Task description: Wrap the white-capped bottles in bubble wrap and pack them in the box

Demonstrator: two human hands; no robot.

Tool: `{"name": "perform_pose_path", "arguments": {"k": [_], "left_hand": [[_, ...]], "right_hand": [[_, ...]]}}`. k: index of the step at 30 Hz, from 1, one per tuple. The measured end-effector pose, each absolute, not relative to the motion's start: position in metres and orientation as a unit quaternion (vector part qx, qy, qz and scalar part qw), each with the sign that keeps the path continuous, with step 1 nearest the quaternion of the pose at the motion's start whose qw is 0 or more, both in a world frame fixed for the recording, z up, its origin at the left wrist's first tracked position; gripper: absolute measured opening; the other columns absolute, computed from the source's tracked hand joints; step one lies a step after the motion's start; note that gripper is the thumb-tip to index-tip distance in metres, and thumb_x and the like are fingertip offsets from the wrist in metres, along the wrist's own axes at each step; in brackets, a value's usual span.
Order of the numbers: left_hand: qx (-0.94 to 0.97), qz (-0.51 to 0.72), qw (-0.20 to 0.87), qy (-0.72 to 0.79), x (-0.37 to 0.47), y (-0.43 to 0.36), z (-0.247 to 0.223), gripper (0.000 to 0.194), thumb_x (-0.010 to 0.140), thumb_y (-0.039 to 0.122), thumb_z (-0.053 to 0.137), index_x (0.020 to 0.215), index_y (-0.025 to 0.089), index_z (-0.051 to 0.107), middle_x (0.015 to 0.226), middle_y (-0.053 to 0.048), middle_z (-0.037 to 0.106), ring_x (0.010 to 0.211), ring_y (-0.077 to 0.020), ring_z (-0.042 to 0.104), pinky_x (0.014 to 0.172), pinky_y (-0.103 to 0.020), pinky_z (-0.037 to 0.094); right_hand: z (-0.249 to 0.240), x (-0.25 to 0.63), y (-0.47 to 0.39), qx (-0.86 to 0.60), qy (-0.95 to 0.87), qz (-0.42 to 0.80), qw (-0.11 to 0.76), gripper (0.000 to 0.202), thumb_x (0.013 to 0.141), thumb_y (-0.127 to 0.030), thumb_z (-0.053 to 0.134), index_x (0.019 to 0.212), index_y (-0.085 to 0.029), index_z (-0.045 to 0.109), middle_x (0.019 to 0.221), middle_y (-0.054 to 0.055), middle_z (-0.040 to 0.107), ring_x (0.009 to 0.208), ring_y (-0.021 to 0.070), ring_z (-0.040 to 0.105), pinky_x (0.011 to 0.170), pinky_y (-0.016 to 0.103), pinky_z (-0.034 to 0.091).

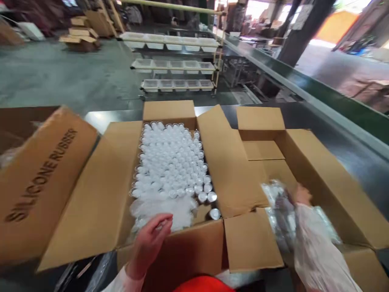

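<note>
My left hand (152,239) is over the near edge of the middle cardboard box (191,247), its fingers curled together; whether something small is between them I cannot make out. That box holds many clear, round-topped plastic pieces (170,158) in rows, with several silver-topped cylinders (212,197) along its right side. My right hand (302,194) reaches into the right cardboard box (328,174), blurred by motion. Beside and left of it are clear plastic bags (281,215) with something dark in them. Whether my right hand grips a bag is unclear.
A cardboard box printed "SILICONE RUBBER" (45,178) stands tilted at the left. Behind the dark table (316,117) is a rack with white trays (173,42). A green conveyor (304,81) runs along the right. More cartons (80,38) lie on the floor.
</note>
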State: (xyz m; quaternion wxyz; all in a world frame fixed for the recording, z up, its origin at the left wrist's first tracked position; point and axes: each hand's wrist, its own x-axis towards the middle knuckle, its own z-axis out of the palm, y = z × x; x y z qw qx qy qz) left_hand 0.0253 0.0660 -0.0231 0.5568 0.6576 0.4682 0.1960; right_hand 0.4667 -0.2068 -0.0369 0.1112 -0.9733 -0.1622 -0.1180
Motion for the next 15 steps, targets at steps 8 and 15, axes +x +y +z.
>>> {"name": "perform_pose_path", "arguments": {"k": [8,15], "left_hand": [[0.886,0.085,0.315,0.330,0.066,0.094,-0.037,0.024,0.079,0.028,0.058,0.097,0.016,0.069,0.098,-0.012,0.064,0.096,-0.0250,0.058,0.087,-0.038,0.045],[0.906,0.071,0.295,0.294,0.108,0.100,-0.038,0.015,0.079,0.015,0.055,0.077,0.013,0.070,0.088,-0.013,0.067,0.098,-0.0266,0.058,0.090,-0.039,0.042]], "right_hand": [[0.001,0.299,-0.124,-0.806,-0.403,-0.218,0.374,0.016,0.083,-0.031,0.054,0.089,-0.019,0.064,0.084,0.010,0.068,0.081,0.0240,0.063,0.080,0.040,0.048],[-0.031,0.205,-0.044,-0.742,-0.468,0.208,0.432,0.039,0.075,-0.035,0.061,0.112,-0.020,0.060,0.105,0.011,0.066,0.094,0.0259,0.061,0.086,0.043,0.049]]}}
